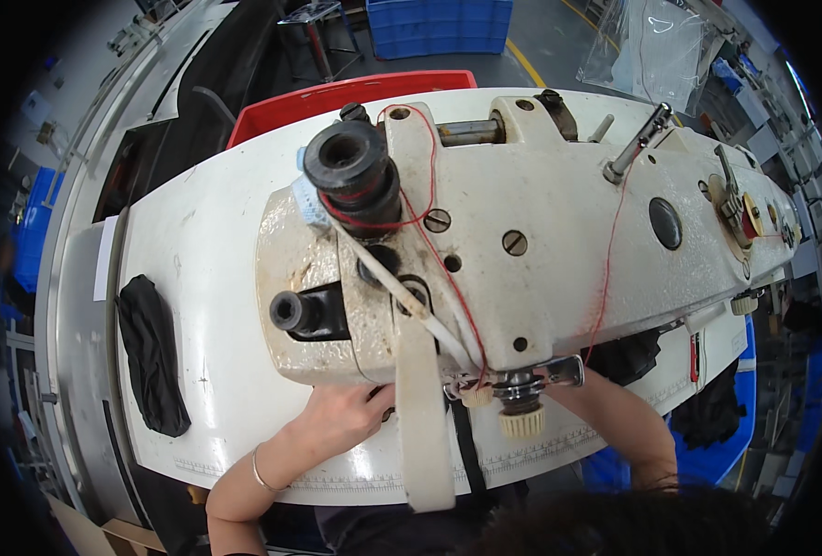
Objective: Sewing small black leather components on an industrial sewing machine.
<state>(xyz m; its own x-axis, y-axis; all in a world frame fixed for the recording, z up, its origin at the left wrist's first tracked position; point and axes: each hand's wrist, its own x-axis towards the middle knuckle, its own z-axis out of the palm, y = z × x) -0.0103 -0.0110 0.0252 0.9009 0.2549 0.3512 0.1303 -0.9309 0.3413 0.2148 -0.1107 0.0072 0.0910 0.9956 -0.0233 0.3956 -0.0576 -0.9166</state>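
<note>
Two bare forearms come in on the near side of the sewing machine [569,199]. Left hand [344,419]: close under the machine's left end, fingers curled, tips partly hidden; cannot tell how far the grip is open or whether it has hold of anything. Thin silver bracelet [259,471] at that wrist. Right forearm [624,431] goes in beneath the machine's middle; right hand hidden behind the machine, grip and contents cannot be told.

Black strip [467,449] emerges from under the machine's front, between the forearms, running toward the person. Wider cream strap [425,426] hangs down the machine's front, just left of the strip. Red thread [459,301] loops round the black knob [346,162] atop the machine's left end and drops down its front.

White table [216,278] around the machine, ruler markings along its near edge. Black cloth bundle [154,357] lies on it, well left of the machine. More black cloth [626,359] just under the machine's right part; a further dark heap [710,408] lower right of the machine, at a blue bin.

Behind the machine: red bin [355,83]. Farther back, blue crate [439,30] on the grey floor, stool [311,13] left of it.
</note>
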